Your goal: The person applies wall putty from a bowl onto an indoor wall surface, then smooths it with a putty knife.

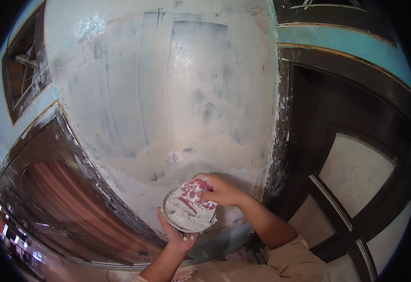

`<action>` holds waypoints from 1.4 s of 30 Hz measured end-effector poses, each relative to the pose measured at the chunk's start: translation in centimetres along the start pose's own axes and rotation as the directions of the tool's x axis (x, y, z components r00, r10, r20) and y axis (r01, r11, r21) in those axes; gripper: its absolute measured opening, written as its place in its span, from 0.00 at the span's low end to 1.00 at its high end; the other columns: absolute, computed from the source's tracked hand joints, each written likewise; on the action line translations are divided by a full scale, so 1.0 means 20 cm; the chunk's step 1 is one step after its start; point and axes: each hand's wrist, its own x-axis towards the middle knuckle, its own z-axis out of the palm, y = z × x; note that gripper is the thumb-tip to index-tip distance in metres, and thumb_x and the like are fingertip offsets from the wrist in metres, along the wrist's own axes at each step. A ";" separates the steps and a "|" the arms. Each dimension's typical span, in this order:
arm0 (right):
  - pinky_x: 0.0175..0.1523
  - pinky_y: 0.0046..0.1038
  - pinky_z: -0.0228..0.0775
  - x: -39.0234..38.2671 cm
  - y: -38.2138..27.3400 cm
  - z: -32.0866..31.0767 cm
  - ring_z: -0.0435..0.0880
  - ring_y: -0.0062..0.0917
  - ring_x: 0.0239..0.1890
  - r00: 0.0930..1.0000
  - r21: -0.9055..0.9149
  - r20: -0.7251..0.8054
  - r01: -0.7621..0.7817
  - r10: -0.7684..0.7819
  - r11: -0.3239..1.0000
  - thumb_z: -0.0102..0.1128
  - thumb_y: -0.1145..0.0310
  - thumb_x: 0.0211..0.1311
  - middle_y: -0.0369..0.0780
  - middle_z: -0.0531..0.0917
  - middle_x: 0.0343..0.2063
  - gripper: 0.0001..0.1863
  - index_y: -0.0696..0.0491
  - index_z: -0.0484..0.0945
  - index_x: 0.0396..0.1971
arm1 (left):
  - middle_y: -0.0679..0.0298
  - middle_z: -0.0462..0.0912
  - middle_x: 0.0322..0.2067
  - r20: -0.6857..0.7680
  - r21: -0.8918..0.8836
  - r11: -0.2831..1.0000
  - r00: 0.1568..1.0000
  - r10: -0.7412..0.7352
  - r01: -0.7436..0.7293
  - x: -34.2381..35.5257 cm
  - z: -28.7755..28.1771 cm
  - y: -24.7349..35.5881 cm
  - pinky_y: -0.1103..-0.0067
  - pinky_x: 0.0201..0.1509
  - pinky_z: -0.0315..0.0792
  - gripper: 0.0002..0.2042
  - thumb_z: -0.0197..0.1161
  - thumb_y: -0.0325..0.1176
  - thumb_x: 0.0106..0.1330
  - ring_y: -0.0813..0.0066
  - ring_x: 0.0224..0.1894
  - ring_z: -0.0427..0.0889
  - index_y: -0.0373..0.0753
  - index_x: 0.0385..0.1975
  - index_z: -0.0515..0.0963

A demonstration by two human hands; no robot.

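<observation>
My left hand (179, 237) supports a round, shallow bowl (166, 215) from below and along its near left side, and white specks stick to the fingers. Thick white putty (183, 219) lies in the bowl. My right hand (222, 190) grips a red putty spreader (192, 189), smeared with white, whose flat blade leans over the bowl's right side and touches the putty. Just beyond both hands rises a wall (135, 108) coated in uneven whitish-grey filler, with vertical trowel streaks and darker patches.
On the left, a dark wooden door frame (81, 162) surrounds a reddish-brown curtain (57, 192). A small framed opening (26, 61) sits above it. At right is a dark doorway (309, 113), with pale panels (356, 174) lower down.
</observation>
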 end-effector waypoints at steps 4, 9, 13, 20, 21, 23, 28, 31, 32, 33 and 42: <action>0.52 0.22 0.69 -0.13 0.12 -0.07 0.76 0.15 0.45 0.961 0.384 -0.252 -0.012 0.118 0.923 0.55 0.80 0.61 0.36 0.78 0.44 0.19 0.59 0.67 0.53 | 0.61 0.69 0.61 0.028 -0.080 0.997 1.000 -0.006 0.009 0.02 0.00 -0.05 0.59 0.64 0.64 0.39 0.40 0.71 0.61 0.56 0.61 0.70 0.47 0.64 0.65; 0.50 0.21 0.69 -0.29 0.12 -0.10 0.76 0.16 0.43 0.783 0.177 -0.619 0.222 -0.067 0.959 0.55 0.79 0.62 0.35 0.78 0.41 0.15 0.59 0.67 0.49 | 0.60 0.69 0.61 -0.005 -0.088 0.996 0.999 -0.035 0.034 0.09 0.03 -0.16 0.57 0.64 0.64 0.40 0.41 0.71 0.60 0.55 0.61 0.69 0.46 0.63 0.65; 0.37 0.20 0.69 -0.39 0.05 -0.13 0.76 0.13 0.31 0.743 -0.193 -0.633 0.117 -0.215 0.974 0.59 0.76 0.62 0.35 0.79 0.30 0.12 0.58 0.69 0.43 | 0.61 0.70 0.60 0.017 -0.113 0.991 0.997 -0.076 0.078 0.16 0.05 -0.24 0.57 0.64 0.64 0.39 0.42 0.71 0.60 0.55 0.61 0.69 0.48 0.63 0.65; 0.34 0.19 0.68 -0.46 0.05 -0.21 0.72 0.10 0.28 0.743 -0.169 -0.645 0.085 -0.175 0.982 0.60 0.73 0.62 0.32 0.78 0.26 0.12 0.58 0.71 0.44 | 0.61 0.68 0.61 0.043 -0.150 0.981 0.992 -0.115 0.121 0.24 0.08 -0.34 0.56 0.64 0.63 0.39 0.42 0.70 0.60 0.54 0.61 0.68 0.48 0.63 0.65; 0.37 0.18 0.68 -0.47 0.08 -0.25 0.72 0.10 0.31 0.706 -0.194 -0.693 0.013 -0.146 0.981 0.58 0.75 0.63 0.32 0.78 0.30 0.12 0.57 0.72 0.45 | 0.61 0.68 0.61 0.076 -0.099 0.986 0.989 -0.128 0.135 0.25 0.07 -0.35 0.55 0.65 0.62 0.39 0.42 0.70 0.60 0.54 0.62 0.68 0.48 0.63 0.65; 0.37 0.18 0.69 -0.47 0.10 -0.31 0.73 0.09 0.30 0.547 -0.151 -0.804 0.190 -0.233 0.970 0.59 0.74 0.61 0.33 0.79 0.29 0.13 0.57 0.73 0.45 | 0.62 0.68 0.62 0.116 -0.109 0.984 0.985 -0.127 0.139 0.26 0.06 -0.38 0.54 0.65 0.62 0.38 0.42 0.70 0.60 0.54 0.62 0.67 0.49 0.63 0.65; 0.37 0.24 0.73 -0.49 -0.08 -0.53 0.79 0.18 0.27 0.223 -0.588 -0.805 -0.180 -0.549 0.789 0.61 0.73 0.58 0.43 0.83 0.26 0.16 0.60 0.75 0.46 | 0.62 0.67 0.63 0.134 0.016 0.993 0.984 -0.120 0.119 0.24 0.09 -0.43 0.54 0.65 0.61 0.38 0.41 0.71 0.60 0.54 0.63 0.66 0.51 0.64 0.64; 0.38 0.27 0.74 -0.43 -0.16 -0.64 0.82 0.26 0.27 0.184 -0.635 -0.772 -0.260 -0.609 0.727 0.60 0.72 0.58 0.46 0.83 0.29 0.16 0.60 0.75 0.47 | 0.62 0.67 0.62 0.081 -0.076 0.985 0.985 -0.149 0.156 0.25 0.07 -0.46 0.54 0.65 0.61 0.39 0.42 0.71 0.59 0.54 0.63 0.67 0.51 0.64 0.64; 0.39 0.30 0.75 -0.40 -0.16 -0.69 0.82 0.32 0.29 0.175 -0.742 -0.661 -0.300 -0.730 0.599 0.59 0.73 0.57 0.47 0.82 0.31 0.17 0.59 0.75 0.48 | 0.62 0.67 0.62 0.083 -0.074 0.985 0.985 -0.153 0.159 0.24 0.06 -0.46 0.54 0.65 0.61 0.39 0.42 0.71 0.59 0.54 0.63 0.67 0.51 0.64 0.64; 0.39 0.34 0.75 -0.38 -0.16 -0.72 0.82 0.37 0.30 0.173 -0.822 -0.531 -0.341 -0.829 0.455 0.58 0.73 0.57 0.48 0.81 0.32 0.18 0.58 0.75 0.49 | 0.62 0.67 0.63 0.070 -0.034 0.987 0.986 -0.152 0.154 0.25 0.05 -0.46 0.54 0.65 0.61 0.39 0.42 0.71 0.59 0.54 0.63 0.67 0.51 0.64 0.64; 0.39 0.38 0.74 -0.25 -0.17 -0.71 0.79 0.41 0.33 0.232 -0.797 -0.575 -0.373 -0.784 0.475 0.55 0.76 0.54 0.45 0.76 0.31 0.24 0.53 0.75 0.55 | 0.63 0.67 0.62 0.103 -0.010 0.991 0.986 -0.133 0.135 0.25 -0.03 -0.44 0.55 0.65 0.62 0.38 0.40 0.71 0.60 0.55 0.63 0.67 0.51 0.64 0.64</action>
